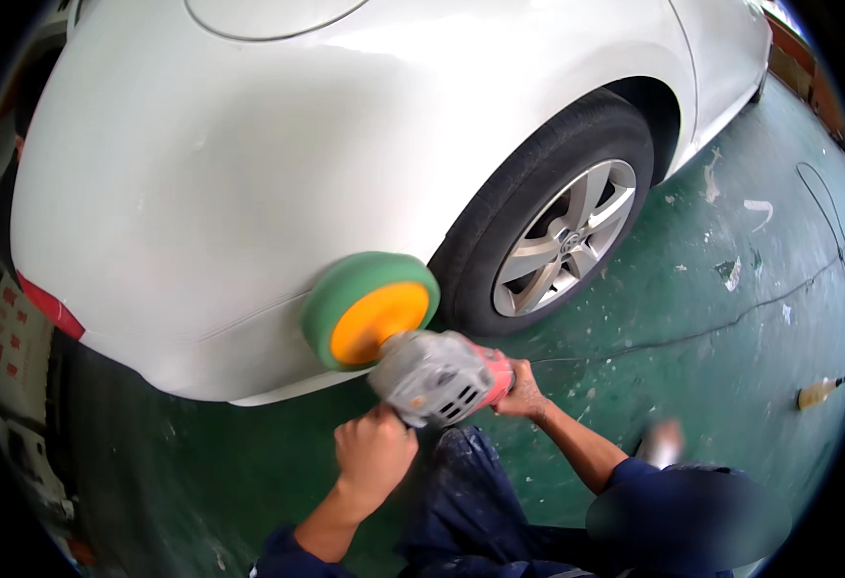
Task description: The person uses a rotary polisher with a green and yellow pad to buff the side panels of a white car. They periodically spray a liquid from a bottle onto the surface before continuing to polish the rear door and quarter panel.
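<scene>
A polishing machine point(432, 379) with a grey head and a red body is held between my two hands. Its round green foam pad point(324, 306) on an orange backing disc point(380, 323) meets the lower rear side of a white car point(239, 183), just behind the wheel arch. My left hand point(375, 455) is closed at the front of the machine's head; the part it grips is mostly hidden. My right hand point(523, 391) wraps round the red rear end. Right of the pad stands the car's rear wheel point(562, 236), with a silver rim and a black tyre.
A dark cable point(673, 339) runs across the green, paint-marked floor point(634, 395) to the right. A small yellowish bottle point(814, 394) stands at the far right. White boxes with red print point(13, 347) are at the left edge. My bent knee point(466, 472) is below the machine.
</scene>
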`<state>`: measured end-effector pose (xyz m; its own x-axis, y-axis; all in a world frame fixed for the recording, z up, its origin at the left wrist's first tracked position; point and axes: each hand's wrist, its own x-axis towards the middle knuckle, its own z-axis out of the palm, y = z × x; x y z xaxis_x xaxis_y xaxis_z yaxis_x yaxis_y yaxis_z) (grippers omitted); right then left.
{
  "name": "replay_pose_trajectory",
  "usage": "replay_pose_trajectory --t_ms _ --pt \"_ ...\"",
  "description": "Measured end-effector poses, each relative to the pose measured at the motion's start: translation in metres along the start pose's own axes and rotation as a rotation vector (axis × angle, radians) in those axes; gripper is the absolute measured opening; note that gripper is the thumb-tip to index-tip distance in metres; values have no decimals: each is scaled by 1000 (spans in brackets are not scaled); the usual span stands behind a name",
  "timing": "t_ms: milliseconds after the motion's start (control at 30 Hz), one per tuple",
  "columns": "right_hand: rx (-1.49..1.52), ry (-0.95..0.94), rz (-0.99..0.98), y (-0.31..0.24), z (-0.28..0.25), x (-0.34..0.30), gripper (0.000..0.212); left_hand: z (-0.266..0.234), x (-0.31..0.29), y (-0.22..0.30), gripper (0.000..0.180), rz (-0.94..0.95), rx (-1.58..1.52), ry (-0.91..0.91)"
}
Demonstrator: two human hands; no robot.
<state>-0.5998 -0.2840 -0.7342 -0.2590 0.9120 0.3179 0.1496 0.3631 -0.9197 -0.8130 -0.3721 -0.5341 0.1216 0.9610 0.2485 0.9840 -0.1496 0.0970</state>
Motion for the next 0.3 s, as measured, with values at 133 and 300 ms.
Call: replay_pose_trajectory --t_ms 133,300 --pt "99 39 12 -15 -32 14 33 -40 56 55 8 161 97 -80" --pt "129 143 -38 -30 -61 23 43 -72 102 98 19 262 -8 -150"
